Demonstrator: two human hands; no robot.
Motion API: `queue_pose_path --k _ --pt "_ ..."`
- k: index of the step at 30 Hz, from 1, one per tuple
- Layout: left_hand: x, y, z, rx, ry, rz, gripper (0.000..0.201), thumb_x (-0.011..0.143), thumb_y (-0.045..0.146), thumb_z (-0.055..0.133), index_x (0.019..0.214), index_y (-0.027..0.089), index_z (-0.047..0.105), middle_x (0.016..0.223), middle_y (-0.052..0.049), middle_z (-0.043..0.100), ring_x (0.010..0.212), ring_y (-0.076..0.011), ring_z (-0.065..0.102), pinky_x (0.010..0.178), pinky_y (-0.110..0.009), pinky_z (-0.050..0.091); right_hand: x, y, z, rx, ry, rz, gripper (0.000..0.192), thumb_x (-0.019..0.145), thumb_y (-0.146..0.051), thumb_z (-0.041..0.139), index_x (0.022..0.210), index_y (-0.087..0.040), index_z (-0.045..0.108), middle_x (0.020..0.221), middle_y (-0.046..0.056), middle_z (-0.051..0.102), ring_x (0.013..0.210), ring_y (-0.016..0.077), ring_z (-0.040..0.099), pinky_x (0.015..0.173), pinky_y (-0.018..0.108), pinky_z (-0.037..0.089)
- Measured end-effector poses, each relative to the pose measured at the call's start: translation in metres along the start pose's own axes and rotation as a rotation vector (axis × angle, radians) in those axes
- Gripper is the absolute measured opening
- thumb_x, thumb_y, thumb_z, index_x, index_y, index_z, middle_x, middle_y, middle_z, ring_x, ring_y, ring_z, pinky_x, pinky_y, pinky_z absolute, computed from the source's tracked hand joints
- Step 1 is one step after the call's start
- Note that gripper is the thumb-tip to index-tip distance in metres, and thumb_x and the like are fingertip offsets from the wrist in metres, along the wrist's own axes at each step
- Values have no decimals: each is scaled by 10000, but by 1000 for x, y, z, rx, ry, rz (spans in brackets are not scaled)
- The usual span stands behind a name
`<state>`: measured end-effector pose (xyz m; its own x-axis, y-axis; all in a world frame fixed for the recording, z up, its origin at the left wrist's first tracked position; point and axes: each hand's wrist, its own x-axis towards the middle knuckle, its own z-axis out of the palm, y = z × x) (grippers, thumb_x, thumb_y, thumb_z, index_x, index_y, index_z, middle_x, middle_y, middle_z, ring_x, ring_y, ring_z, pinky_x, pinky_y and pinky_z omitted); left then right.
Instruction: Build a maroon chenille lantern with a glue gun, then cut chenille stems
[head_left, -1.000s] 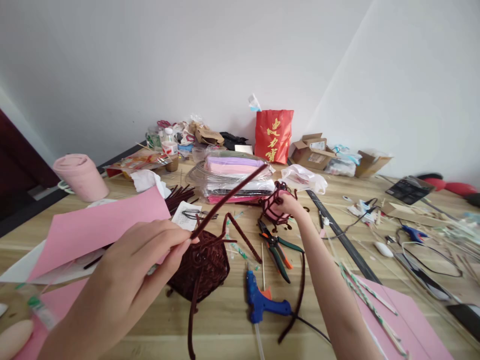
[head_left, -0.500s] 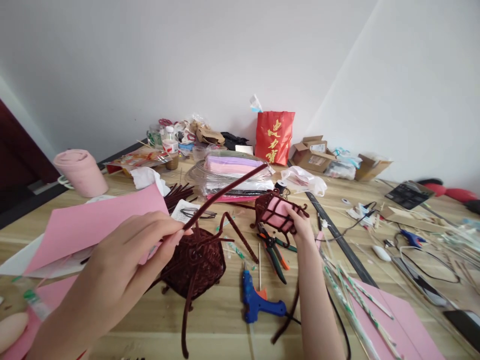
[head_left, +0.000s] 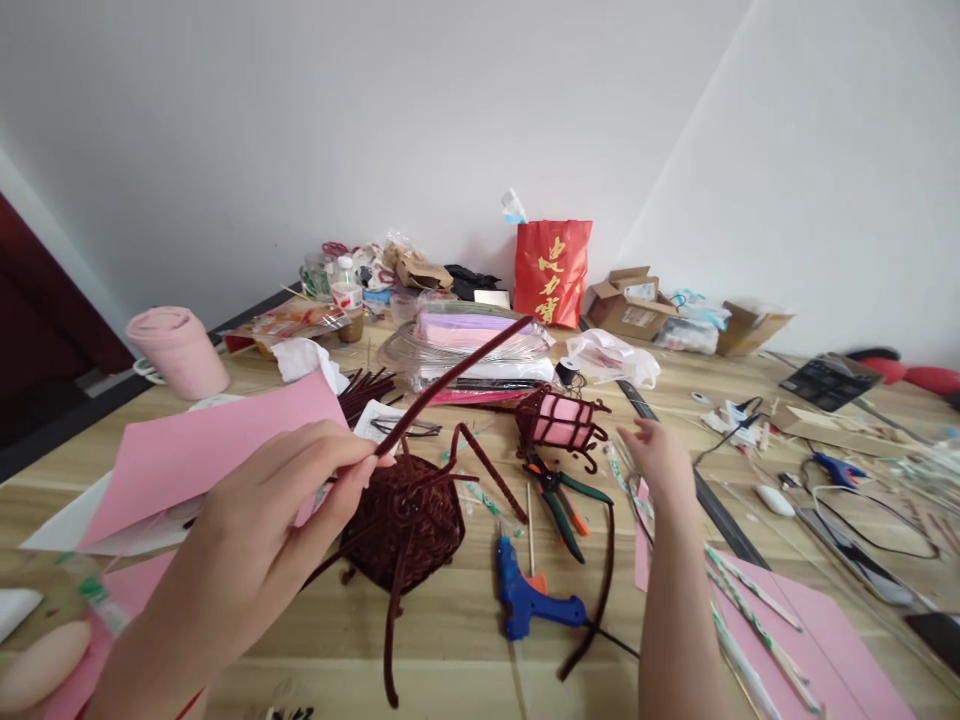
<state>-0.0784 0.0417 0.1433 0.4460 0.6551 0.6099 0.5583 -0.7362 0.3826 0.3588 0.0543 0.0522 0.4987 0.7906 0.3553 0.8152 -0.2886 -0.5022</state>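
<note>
My left hand pinches one end of a dark brown pipe cleaner, which slants up and to the right. Below and beside that hand lies a hexagonal woven piece of brown pipe cleaners, with loose strands bending out of it. My right hand is empty above the table, its fingers apart and partly hidden. To its left, a small lantern-like piece with pink panels and brown bars lies on its side. Pliers with green and orange handles and a blue glue gun lie in front.
Pink sheets lie at the left, others at the lower right. Plastic-wrapped bundles and a red bag stand behind. Cardboard boxes are at the back right. The glue gun's cable crosses the front.
My right hand has let go of the lantern-like piece and moved right, leaving it on the table. My left hand still pinches the pipe cleaner. The view has shifted slightly.
</note>
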Motion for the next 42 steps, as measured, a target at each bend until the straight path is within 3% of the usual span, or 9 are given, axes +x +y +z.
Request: queue_pose_path --k 9,17,21,24,27,30,33,38,42 --pt "2 -7 3 -21 -17 33 135 972 179 448 1007 238 565 1007 3 675 930 -149 625 845 -254 460 24 -62 38 -421 -321 -321 506 868 -39 436 1136 -326 753 1100 140 595 1111 311 471 971 445 339" --pt "5 -5 4 -65 -34 -3 124 979 237 454 957 236 576 881 20 665 808 -137 614 761 -232 448 31 -12 -23 -523 -244 -123 442 864 -60 436 975 -265 811 1036 147 620 1105 346 498 953 518 373" --pt "6 -7 2 -79 -50 3 129 981 240 453 944 237 577 862 27 656 789 -129 604 743 -223 442 16 -27 -33 -494 -145 -45 435 881 -65 408 1053 -192 787 1041 187 628 1121 373 516 941 547 393" --pt "5 -6 3 -89 -28 19 127 978 197 448 940 232 564 884 25 649 814 -121 599 756 -216 436 -16 -72 -32 -279 -155 -156 362 966 -237 427 1178 -248 720 1071 124 663 1058 277 579 898 413 470" --pt "3 3 8 -89 -16 75 126 953 144 465 922 225 555 898 22 644 837 -122 590 778 -225 429 -68 -131 -25 618 -310 -309 336 940 -393 565 1233 -263 664 1085 80 690 944 215 632 810 341 511" --pt "1 18 17 -65 -87 163 179 894 88 477 792 212 558 761 29 606 726 -131 546 710 -257 400 -115 -174 -16 1203 -538 -268 314 914 -415 622 1196 -280 645 943 33 712 692 141 626 599 257 494" --pt "-1 29 27 -51 -184 191 221 818 45 482 663 197 523 637 37 545 625 -133 483 630 -275 346 -135 -189 -10 1377 -626 -106 193 943 -393 590 962 -229 689 664 -18 625 553 99 556 537 218 455" --pt "-1 27 38 -62 -322 173 209 869 91 503 701 198 567 687 31 605 657 -148 518 648 -290 345 -115 -173 -6 1320 -600 31 226 873 -423 631 868 -197 624 772 4 633 526 91 501 487 219 411" --pt "2 20 35 -76 -443 88 220 964 271 514 779 218 620 751 27 640 686 -148 563 650 -279 364 -69 -136 17 682 -195 43 223 892 -382 440 827 -203 557 902 62 660 723 172 584 692 314 495"
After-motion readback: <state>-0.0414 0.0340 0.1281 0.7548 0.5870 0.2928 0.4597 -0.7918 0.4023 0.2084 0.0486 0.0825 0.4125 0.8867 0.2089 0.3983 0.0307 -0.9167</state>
